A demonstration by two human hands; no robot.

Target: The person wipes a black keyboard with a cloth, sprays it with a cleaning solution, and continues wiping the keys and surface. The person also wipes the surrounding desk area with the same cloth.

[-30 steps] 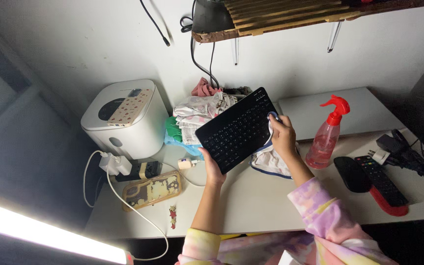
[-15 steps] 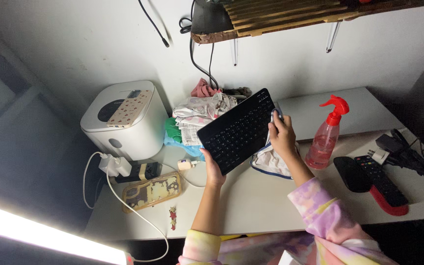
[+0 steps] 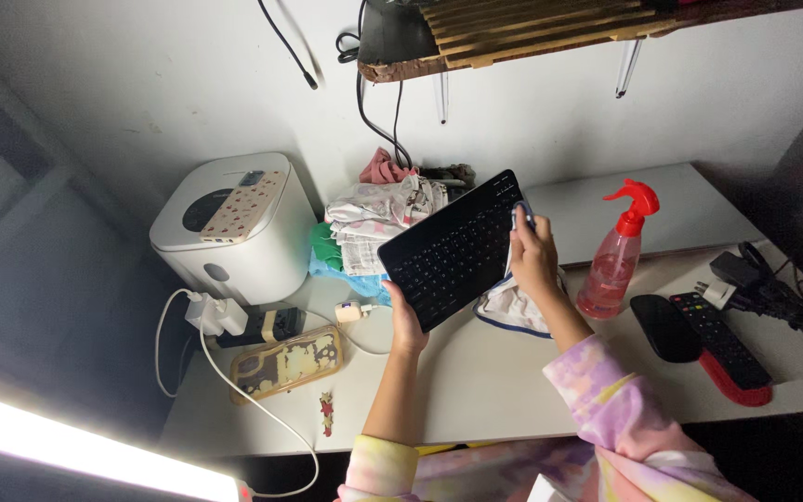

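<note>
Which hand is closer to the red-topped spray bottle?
The right hand, at the keyboard's right edge with a cloth, just left of the spray bottle. The left hand grips the keyboard's lower edge, farther away.

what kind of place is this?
Likely a home desk corner in a bedroom or small room: white desk against a wall, folded clothes, remote controls, a small white appliance and a phone.

Over the last second my right hand (image 3: 533,260) has slid its white cloth (image 3: 511,302) from the top right corner of the black keyboard (image 3: 454,247) a little way down the right edge. My left hand (image 3: 403,321) has tipped the keyboard slightly steeper, so its far corner now sits a touch further right, nearer the spray bottle (image 3: 615,258).
</note>
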